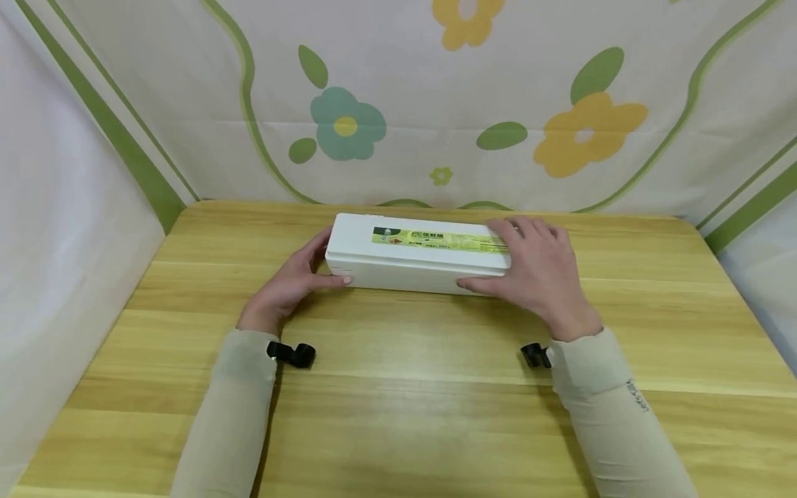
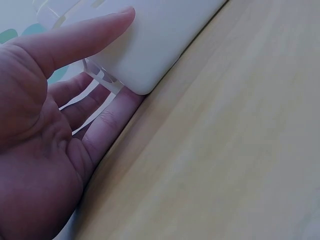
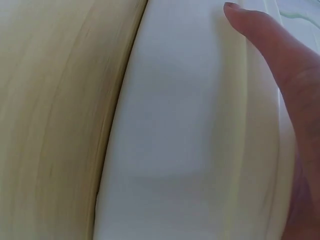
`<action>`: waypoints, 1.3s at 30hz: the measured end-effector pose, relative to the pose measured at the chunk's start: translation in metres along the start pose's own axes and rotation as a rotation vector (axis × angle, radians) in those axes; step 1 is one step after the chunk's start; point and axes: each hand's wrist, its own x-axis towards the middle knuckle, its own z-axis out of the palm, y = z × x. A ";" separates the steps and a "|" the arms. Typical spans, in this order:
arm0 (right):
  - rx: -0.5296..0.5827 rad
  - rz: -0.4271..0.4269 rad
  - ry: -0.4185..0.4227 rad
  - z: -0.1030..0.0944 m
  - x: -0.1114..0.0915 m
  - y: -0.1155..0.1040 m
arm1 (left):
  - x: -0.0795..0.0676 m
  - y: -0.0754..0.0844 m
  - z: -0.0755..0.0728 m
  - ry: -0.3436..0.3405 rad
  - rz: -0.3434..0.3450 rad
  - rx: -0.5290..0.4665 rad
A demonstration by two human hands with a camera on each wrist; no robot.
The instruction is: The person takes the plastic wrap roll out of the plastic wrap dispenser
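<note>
A long white cling film box (image 1: 398, 271) with a green and yellow label (image 1: 429, 239) on its lid lies on the table towards the back. My left hand (image 1: 291, 278) holds its left end, thumb on the front face. In the left wrist view the other fingers (image 2: 117, 112) reach behind and beneath the end of the box. Over the right end, my right hand (image 1: 543, 271) grips the box from above, with its thumb (image 3: 272, 42) against the front and the other fingers across the top. The lid appears closed.
The wooden table (image 1: 398, 415) stretches out in front of the box and to both sides. Behind its far edge hangs a white cloth (image 1: 411, 83) with printed flowers. More white cloth hangs at the left and right. Small black wrist mounts (image 1: 292, 354) stick out from both sleeves.
</note>
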 end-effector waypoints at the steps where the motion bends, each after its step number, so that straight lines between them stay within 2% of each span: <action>1: 0.002 -0.003 -0.003 0.000 0.000 0.001 | 0.000 0.000 0.000 0.002 0.001 -0.003; 10: 0.009 -0.038 0.008 -0.002 -0.004 0.009 | 0.002 -0.003 -0.001 -0.001 0.009 0.006; 17: -0.001 0.006 -0.015 -0.007 -0.012 0.019 | 0.003 -0.003 0.000 -0.003 0.006 0.004; 28: 0.079 -0.005 -0.056 -0.004 -0.017 0.031 | 0.000 -0.003 -0.001 0.007 -0.009 0.008; 39: 0.058 -0.037 0.000 0.001 -0.019 0.032 | 0.001 -0.002 0.000 0.004 -0.013 0.004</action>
